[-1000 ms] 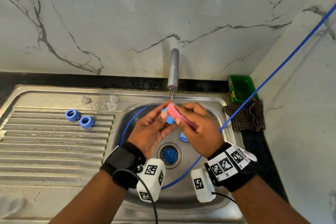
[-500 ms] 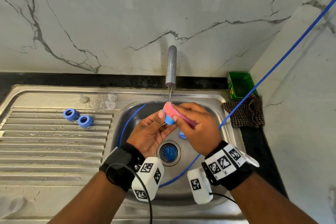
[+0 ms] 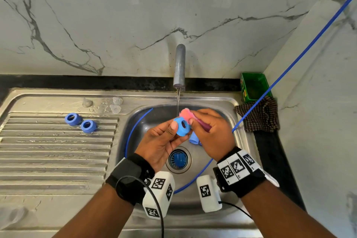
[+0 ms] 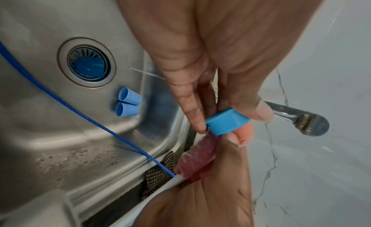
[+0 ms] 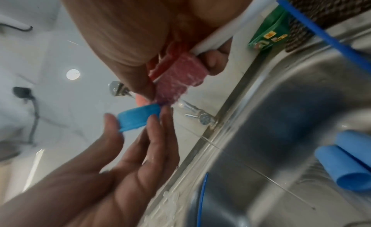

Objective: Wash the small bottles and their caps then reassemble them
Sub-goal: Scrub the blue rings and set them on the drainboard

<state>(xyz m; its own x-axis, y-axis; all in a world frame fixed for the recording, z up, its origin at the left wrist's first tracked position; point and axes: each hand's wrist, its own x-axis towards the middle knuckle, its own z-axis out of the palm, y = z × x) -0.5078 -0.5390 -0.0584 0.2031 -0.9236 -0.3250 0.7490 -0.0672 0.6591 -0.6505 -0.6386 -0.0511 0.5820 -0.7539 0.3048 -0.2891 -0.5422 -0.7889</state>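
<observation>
Head view: the steel sink [image 3: 228, 102] fills most of the frame, drainboard on its left side, basin on the right. A thin stream runs from the tap [image 3: 179, 65] at the basin's back edge. Your left hand [image 3: 160, 143] pinches a blue ring cap [image 3: 182, 127] between thumb and fingertips, over the middle of the basin. Your right hand [image 3: 210, 133] is curled around a pink sponge [image 3: 186, 114], its tip pressed to the far side of that cap; most of the sponge is hidden in your fist. A white strip also runs through that fist in the wrist views; can't tell what it is. A blue cord [image 3: 289, 63] crosses the basin's right rim over a checked cloth [image 3: 258, 116], with a green box [image 3: 254, 87] at the back right corner. Two blue tubes [image 4: 127, 103] lie side by side on the basin floor near the drain [image 3: 178, 159], largely hidden behind your hands from the head. Something blue sits in the drain, unclear what. Two more blue ring caps [image 3: 80, 122] rest touching on the drainboard's back part. Small clear pieces [image 3: 116, 105] along its back edge, too faint to identify.
</observation>
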